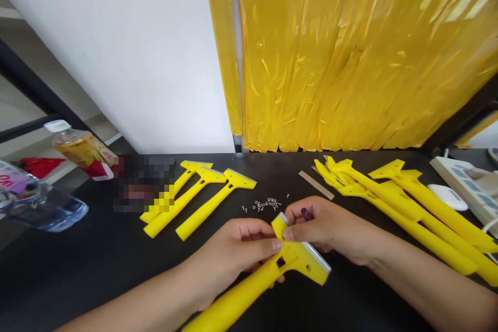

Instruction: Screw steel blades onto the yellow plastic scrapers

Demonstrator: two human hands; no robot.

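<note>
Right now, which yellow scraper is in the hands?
The yellow scraper held between the left hand and right hand; the other scrapers lie on the black table.

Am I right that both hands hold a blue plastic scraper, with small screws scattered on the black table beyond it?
No: in the head view the scraper is yellow, not blue. The left hand and right hand hold it, with screws on the black table beyond.
</note>
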